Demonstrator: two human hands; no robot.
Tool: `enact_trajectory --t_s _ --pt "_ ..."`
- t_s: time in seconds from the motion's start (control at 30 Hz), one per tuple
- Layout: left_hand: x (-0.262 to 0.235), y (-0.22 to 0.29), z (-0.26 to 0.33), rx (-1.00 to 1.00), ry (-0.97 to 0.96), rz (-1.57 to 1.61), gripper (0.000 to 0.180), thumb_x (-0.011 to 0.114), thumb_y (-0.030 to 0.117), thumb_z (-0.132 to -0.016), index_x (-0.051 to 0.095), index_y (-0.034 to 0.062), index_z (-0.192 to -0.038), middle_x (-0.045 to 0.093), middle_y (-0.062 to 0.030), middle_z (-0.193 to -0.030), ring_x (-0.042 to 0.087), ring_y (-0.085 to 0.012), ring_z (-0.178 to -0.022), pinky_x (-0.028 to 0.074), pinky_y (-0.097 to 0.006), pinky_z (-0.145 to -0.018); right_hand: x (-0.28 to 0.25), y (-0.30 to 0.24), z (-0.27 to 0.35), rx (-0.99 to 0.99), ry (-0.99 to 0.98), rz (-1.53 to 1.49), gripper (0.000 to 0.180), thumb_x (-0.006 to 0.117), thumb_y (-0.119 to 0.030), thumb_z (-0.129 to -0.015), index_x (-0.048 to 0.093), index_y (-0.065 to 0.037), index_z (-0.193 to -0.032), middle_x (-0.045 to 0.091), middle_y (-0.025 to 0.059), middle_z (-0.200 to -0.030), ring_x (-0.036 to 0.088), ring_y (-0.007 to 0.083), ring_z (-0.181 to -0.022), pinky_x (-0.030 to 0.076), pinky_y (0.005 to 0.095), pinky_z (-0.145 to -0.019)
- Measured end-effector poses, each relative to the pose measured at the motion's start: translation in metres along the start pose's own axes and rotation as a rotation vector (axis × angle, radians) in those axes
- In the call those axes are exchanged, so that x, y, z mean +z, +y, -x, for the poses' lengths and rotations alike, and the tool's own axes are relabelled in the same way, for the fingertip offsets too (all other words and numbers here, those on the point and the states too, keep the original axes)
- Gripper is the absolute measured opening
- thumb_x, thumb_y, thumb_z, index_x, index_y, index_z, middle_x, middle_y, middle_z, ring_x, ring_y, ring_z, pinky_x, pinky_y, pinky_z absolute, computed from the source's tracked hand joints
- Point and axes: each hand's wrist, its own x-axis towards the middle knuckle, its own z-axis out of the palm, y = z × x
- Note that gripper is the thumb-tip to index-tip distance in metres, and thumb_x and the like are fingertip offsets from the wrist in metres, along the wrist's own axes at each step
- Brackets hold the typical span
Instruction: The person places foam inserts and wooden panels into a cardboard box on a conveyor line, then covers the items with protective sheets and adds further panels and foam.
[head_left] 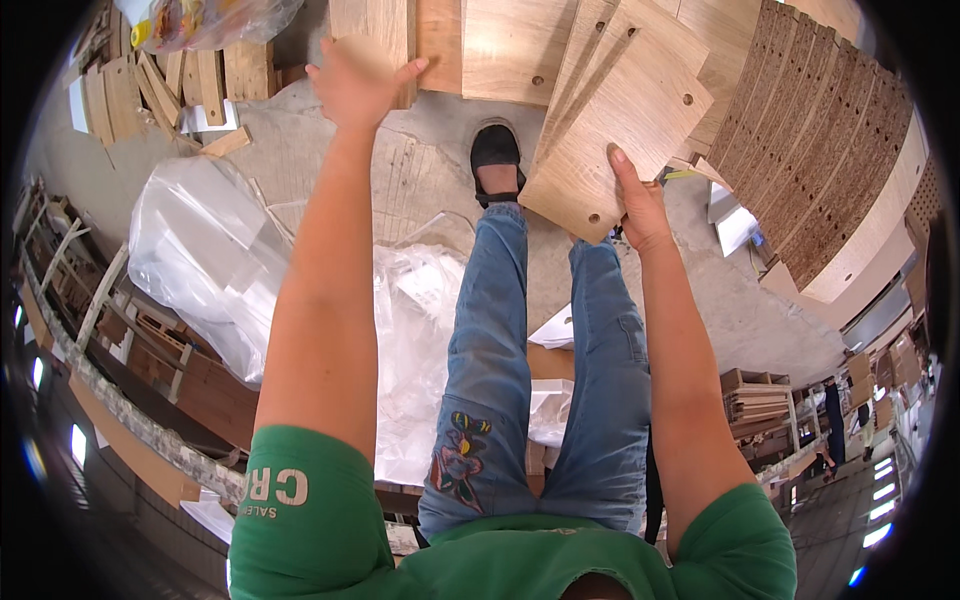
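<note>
Your right hand [640, 205] is closed on a stack of flat wooden panels [625, 125], thumb laid up the near face and fingers wrapped behind the lower right edge. Panels are pale, light-grained plywood, roughly rectangular, fanned slightly so that several edges show at the upper end. Small round holes are drilled near the corners of the front panel: one near the bottom corner, one near the right corner. Faces appear clean and unfinished. The stack is tilted, its lowest corner pointing down toward your legs, and it rises up and away from the hand; the hand sits at the bottom right edge, touching.

Your left hand [355, 80] is stretched forward, fingers partly spread, thumb hooked over the lower right corner of an upright wooden board [375, 30]. That board is narrow, pale, grain running lengthwise; its top runs out of view. Hand and board are touching; whether the fingers fully grip behind it cannot be told.

Both items are held above a concrete floor [440, 140]. Beyond them further pale boards [500, 45] stand side by side. To the right lies a row of darker curved slats [820, 150] with lines of holes. Clear plastic sheeting [205, 260] lies crumpled to your left, near your leg.
</note>
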Motion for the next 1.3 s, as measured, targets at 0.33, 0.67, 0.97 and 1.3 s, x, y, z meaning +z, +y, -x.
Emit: enact_trajectory --t_s 0.33,0.67,0.97,1.3 --pt "0.013 -0.010 -0.008 0.082 0.231 0.385 0.092 0.073 0.044 -0.060 0.034 0.0075 -0.135 0.047 -0.0236 -0.122 0.051 -0.0362 -0.107 0.044 -0.042 -0.086 -0.006 -0.018 0.005 -0.006 -0.050 0.019 0.067 0.077 -0.035 -0.074 0.050 0.005 -0.121 0.056 0.0146 -0.117 0.054 0.0204 -0.107 0.043 0.0314 -0.092" --pt "-0.072 -0.003 0.024 -0.382 -0.512 1.450 0.022 0.066 0.014 -0.079 0.062 0.0017 -0.097 0.066 -0.0061 -0.092 0.063 -0.0152 -0.080 0.050 -0.028 -0.070 0.014 -0.046 0.044 -0.241 0.127 0.255 0.068 0.077 -0.037 -0.074 0.050 0.009 -0.116 0.060 0.0151 -0.109 0.059 0.0199 -0.095 0.048 0.0301 -0.082" --pt "-0.227 0.087 0.193 -0.148 -0.967 1.540 0.039 0.067 0.002 -0.079 0.051 0.0058 -0.115 0.063 -0.0037 -0.103 0.059 -0.0114 -0.092 0.047 -0.026 -0.081 -0.009 -0.110 0.177 -0.463 0.023 0.502 0.055 0.067 -0.037 -0.081 0.053 0.008 -0.109 0.065 0.0158 -0.099 0.062 0.0189 -0.090 0.048 0.0290 -0.079" --pt "-0.383 0.141 0.284 0.221 -0.737 1.147 0.095 0.085 0.013 -0.059 0.029 -0.0021 -0.134 0.053 -0.0120 -0.117 0.052 -0.0228 -0.108 0.045 -0.036 -0.090 -0.060 -0.158 0.371 -0.531 -0.074 0.233 0.051 0.067 -0.035 -0.083 0.053 0.004 -0.113 0.064 0.0120 -0.103 0.059 0.0162 -0.094 0.047 0.0301 -0.081"
